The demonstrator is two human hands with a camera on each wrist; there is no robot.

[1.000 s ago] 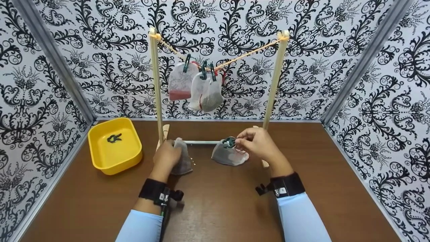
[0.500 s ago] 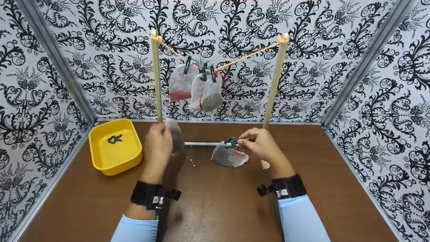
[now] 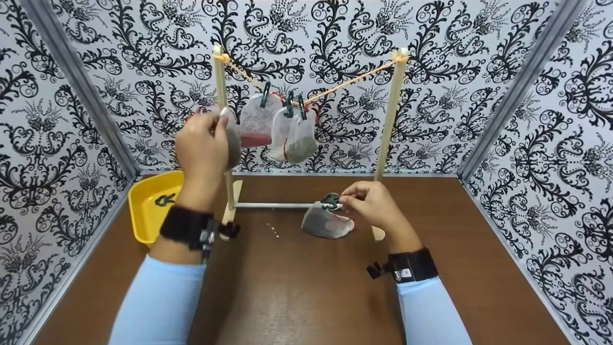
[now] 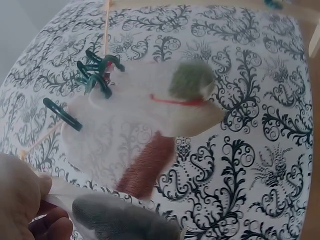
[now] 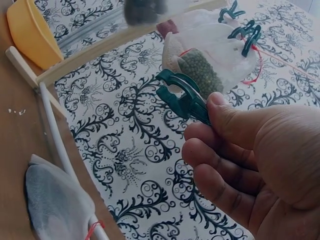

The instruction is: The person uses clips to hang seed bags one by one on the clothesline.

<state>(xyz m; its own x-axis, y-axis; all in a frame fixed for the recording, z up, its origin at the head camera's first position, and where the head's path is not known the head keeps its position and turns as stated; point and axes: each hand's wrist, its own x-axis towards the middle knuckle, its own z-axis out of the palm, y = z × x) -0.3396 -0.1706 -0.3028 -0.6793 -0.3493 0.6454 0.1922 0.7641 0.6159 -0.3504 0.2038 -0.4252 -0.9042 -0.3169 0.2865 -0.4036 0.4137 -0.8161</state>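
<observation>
Raised beside the left wooden post (image 3: 220, 84), my left hand (image 3: 202, 146) grips the top of a sheer drawstring bag (image 4: 120, 217) with dark contents. My right hand (image 3: 371, 206) pinches a dark green spring clip (image 5: 182, 97) between thumb and fingers; its mouth points away from the palm. Below that clip, a second sheer bag (image 3: 326, 223) with dark contents lies on the table against the white rod. Dark green clips (image 3: 289, 104) hold several sheer bags on the sagging orange cord (image 3: 357, 82): one with red contents (image 3: 256, 136), one with green (image 3: 302, 143), one pale (image 3: 278, 152).
A yellow basin (image 3: 139, 215) stands at the left, partly behind my left forearm, with a dark green clip (image 3: 164, 200) inside. The right post (image 3: 390, 120) and the white rod (image 3: 273, 205) complete the rack. Small pale crumbs (image 3: 273, 230) lie on the brown table.
My left hand has lifted its bag from the table beside the left post's base up towards the cord's height, moving slightly left. The right hand with the clip has stayed nearly still.
</observation>
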